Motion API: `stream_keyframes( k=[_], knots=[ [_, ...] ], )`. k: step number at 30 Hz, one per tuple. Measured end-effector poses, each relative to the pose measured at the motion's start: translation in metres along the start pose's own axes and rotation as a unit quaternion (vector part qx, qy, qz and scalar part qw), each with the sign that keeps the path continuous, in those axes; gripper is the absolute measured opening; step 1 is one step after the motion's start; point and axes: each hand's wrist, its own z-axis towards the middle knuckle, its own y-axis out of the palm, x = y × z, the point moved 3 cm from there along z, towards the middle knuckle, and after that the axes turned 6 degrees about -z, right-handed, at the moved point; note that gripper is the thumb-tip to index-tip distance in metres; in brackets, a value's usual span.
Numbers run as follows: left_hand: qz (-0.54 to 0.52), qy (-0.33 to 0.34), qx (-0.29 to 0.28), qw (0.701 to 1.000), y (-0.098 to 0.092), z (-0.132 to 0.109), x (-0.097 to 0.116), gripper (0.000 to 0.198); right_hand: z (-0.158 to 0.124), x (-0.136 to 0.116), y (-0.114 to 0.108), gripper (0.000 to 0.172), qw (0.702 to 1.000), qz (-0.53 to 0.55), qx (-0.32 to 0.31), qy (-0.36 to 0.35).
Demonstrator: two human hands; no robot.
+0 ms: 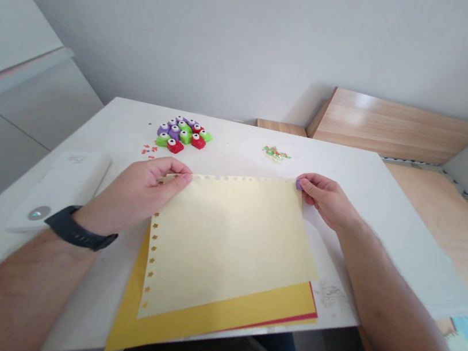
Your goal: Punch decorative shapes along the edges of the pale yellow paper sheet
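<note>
A pale yellow sheet of paper (pixel 228 244) has star-shaped holes down its left side and a row of punched holes along its top edge. My left hand (pixel 154 182) pinches the sheet near its top left corner, thumb on top. At the top right corner, my right hand (pixel 326 199) grips a small purple paper punch (pixel 299 184), mostly hidden by the fingers. Under the pale sheet lie darker yellow paper (pixel 178 327) and a red sheet (pixel 311 300), whose edge peeks out at the lower right.
Several purple, green and red paper punches (pixel 185 132) cluster at the back left, with red paper bits (pixel 149 151) beside them. A pile of small coloured cut-outs (pixel 276 154) lies at the back right. A white box-like device (pixel 67 184) sits left on the white table (pixel 231 134).
</note>
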Motion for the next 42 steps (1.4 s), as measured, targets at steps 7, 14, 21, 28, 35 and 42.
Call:
stream_keyframes(
  k=[7, 14, 21, 28, 35, 42],
  knots=[
    [0.004, -0.006, -0.004, 1.0, -0.0018, -0.0004, -0.0007, 0.03, 0.0, -0.0002, 0.0001, 0.041, 1.0, -0.011, -0.002, 0.002],
    [0.003, -0.012, -0.006, 1.0, -0.0014, -0.001, -0.0006, 0.028, 0.0027, 0.0022, -0.0012, 0.042, 1.0, -0.02, 0.005, -0.003],
    [0.008, -0.004, -0.009, 1.0, -0.0009, -0.0018, 0.0019, 0.025, 0.0026, 0.0028, -0.0014, 0.039, 1.0, -0.015, 0.003, -0.012],
    [0.011, -0.001, -0.002, 1.0, -0.0012, -0.0015, 0.0012, 0.031, 0.0011, 0.0002, 0.0, 0.04, 1.0, -0.019, 0.01, -0.006],
    [0.015, 0.002, 0.001, 1.0, -0.0006, -0.0025, 0.0032, 0.036, 0.0007, -0.001, 0.0, 0.035, 1.0, -0.016, 0.011, -0.014],
    [0.001, -0.004, -0.005, 1.0, -0.0006, -0.002, 0.0011, 0.032, 0.0021, -0.0006, -0.0002, 0.037, 1.0, -0.014, 0.019, -0.016]
  ],
)
